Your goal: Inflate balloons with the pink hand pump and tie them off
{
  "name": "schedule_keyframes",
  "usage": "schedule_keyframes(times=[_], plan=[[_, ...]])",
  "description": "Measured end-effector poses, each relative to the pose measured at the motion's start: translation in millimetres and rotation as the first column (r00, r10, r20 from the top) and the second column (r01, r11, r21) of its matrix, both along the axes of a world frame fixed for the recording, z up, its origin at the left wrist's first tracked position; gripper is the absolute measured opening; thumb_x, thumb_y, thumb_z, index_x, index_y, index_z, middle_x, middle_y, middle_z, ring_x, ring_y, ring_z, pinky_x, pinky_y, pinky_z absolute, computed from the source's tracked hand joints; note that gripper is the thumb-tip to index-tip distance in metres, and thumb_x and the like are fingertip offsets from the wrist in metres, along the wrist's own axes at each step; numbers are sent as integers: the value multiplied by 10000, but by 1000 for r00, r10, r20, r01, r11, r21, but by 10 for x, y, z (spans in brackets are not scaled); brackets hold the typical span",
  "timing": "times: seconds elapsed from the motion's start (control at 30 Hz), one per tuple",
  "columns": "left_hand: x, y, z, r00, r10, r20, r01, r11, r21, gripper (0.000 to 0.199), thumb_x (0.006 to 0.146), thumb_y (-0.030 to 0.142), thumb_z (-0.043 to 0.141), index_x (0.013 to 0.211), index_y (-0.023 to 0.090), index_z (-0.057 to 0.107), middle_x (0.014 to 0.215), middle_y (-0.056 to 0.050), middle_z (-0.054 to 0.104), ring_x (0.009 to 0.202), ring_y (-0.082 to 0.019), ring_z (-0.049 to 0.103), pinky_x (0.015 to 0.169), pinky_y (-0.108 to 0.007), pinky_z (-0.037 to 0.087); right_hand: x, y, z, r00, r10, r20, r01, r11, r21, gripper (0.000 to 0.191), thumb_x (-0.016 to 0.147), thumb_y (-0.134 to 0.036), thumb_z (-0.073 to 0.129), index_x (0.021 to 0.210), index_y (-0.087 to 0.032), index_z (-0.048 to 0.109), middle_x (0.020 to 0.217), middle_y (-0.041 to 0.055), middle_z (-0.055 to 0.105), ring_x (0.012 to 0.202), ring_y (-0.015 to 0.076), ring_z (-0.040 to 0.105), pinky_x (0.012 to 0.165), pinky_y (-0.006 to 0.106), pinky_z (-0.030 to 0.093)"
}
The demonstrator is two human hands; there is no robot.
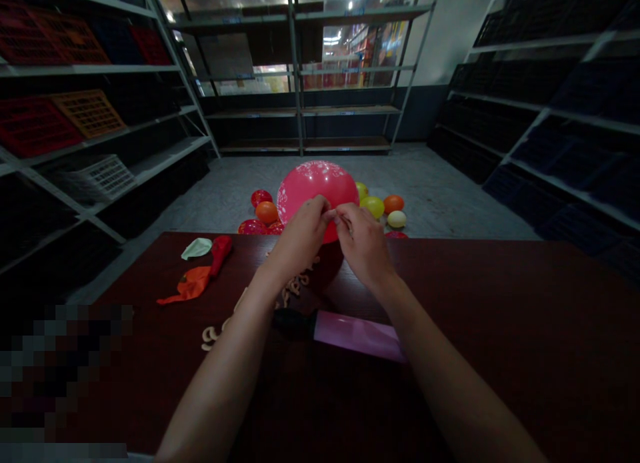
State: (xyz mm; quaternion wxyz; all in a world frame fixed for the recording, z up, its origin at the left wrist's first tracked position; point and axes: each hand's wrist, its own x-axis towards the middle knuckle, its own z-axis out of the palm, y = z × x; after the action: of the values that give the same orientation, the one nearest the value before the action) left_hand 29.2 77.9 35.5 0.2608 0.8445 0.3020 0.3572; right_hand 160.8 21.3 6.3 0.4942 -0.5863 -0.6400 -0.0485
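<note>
A big pink balloon (313,183) with white printed patterns, blown up, stands just beyond my hands over the table's far edge. My left hand (311,217) and my right hand (357,231) meet at its near side, fingertips pinched together where the balloon's neck would be; the neck itself is hidden by the fingers. Below my hands a purple balloon pump (355,335) with a black end lies on the table, partly behind my right forearm. Small wooden-coloured curved pieces (295,286) lie around my left forearm.
Uninflated balloons, pale green (197,249), red (221,253) and orange (193,284), lie on the left of the dark table (500,303). Several inflated balloons (373,206) rest on the floor past its far edge. Shelves with crates (90,113) line the left side; dark shelving stands right.
</note>
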Motion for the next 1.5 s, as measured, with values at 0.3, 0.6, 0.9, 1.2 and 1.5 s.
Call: schedule_keyframes(times=[0.3,0.6,0.9,1.2,1.5], plan=[[31,32,-23,978,-21,209,62,979,-193,104,978,211,520,884,183,554,860,-17,624,768,-130,568,724,-259,464,-6,-82,131,1000,-5,-31,3,999,-38,123,948,-221,507,869,-247,597,820,34,654,798,207,575,746,341,422],[-21,57,-22,968,-126,216,141,988,-55,80,982,183,509,1016,181,582,987,-47,662,873,-140,600,814,-274,483,6,-73,109,998,-40,-48,40,999,-1,138,943,-205,489,901,-232,618,894,60,695,863,222,608,794,359,442],[-33,-21,31,989,-94,110,79,988,133,201,975,147,515,1158,185,589,890,-25,651,791,-141,595,768,-277,476,18,-64,112,998,-25,-54,28,998,50,126,939,-216,481,892,-241,594,893,55,693,853,218,617,791,364,448],[-15,-29,-25,995,57,-80,-24,928,373,131,1031,180,431,1073,175,555,1099,-103,615,940,-200,591,832,-344,492,19,-54,97,997,-45,-56,47,998,43,117,927,-200,487,903,-235,597,866,55,675,840,215,607,773,351,442],[44,43,-142,995,102,4,-100,956,276,102,1033,200,412,1022,184,512,1054,-97,612,955,-199,580,846,-351,487,23,-29,74,1000,-1,3,1,1000,14,132,933,-182,479,883,-234,590,849,57,663,834,221,583,769,357,432]])
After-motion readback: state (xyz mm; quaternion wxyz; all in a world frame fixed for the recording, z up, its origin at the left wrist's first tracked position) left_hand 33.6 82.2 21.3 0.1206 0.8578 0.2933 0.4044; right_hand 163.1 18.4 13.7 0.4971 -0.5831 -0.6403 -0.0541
